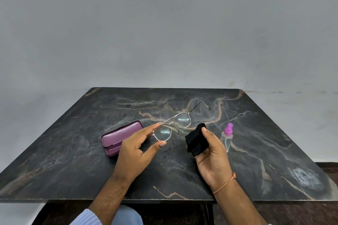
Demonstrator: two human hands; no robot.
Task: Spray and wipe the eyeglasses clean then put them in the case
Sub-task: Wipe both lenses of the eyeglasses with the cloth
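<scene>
Thin metal-framed eyeglasses (180, 120) are held up above the dark marble table (73, 160), temples unfolded and pointing away. My left hand (137, 150) pinches the rim of the near lens between thumb and fingers. My right hand (213, 155) grips a folded black cloth (196, 140) just right of the glasses, not touching them. A purple glasses case (118, 136) lies slightly ajar on the table, left of my left hand. A small clear spray bottle (227, 136) with a pink nozzle stands behind my right hand.
A plain grey wall rises beyond the table's far edge. Small droplets (167, 150) dot the table between my hands. My lap and a striped sleeve (86, 217) show below the near edge.
</scene>
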